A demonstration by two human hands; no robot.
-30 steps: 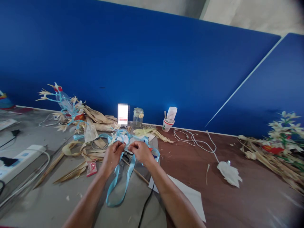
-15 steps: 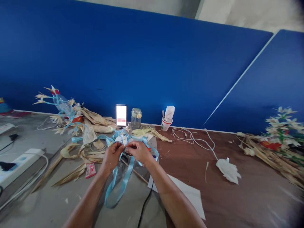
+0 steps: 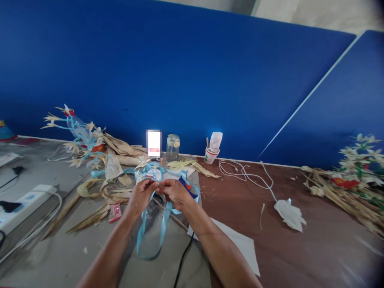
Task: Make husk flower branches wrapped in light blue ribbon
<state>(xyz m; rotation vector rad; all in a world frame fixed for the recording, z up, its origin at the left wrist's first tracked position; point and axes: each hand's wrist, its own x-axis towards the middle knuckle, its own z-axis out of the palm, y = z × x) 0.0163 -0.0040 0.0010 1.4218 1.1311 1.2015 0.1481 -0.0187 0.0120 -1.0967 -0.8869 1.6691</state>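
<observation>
Both my hands meet at the middle of the work, fingertips pinched close together. My left hand and my right hand are closed on a light blue ribbon, which hangs below them in a long loop. Just beyond the fingers lies a tangle of the same blue ribbon around a small white piece; the exact pinch point is partly hidden by the fingers. Next to my right hand is a dark blue and orange item. Under the hands a thin stick rests on the table.
Dried corn husks and a pink packet lie left, near a bottle with husk flowers. A phone, a jar and a paper cup stand behind. A power strip and white paper flank the arms.
My fingertips have come closer together. The ribbon loop has shifted slightly, and the dark blue and orange item shows more beside my right hand. The view has tilted a little.
</observation>
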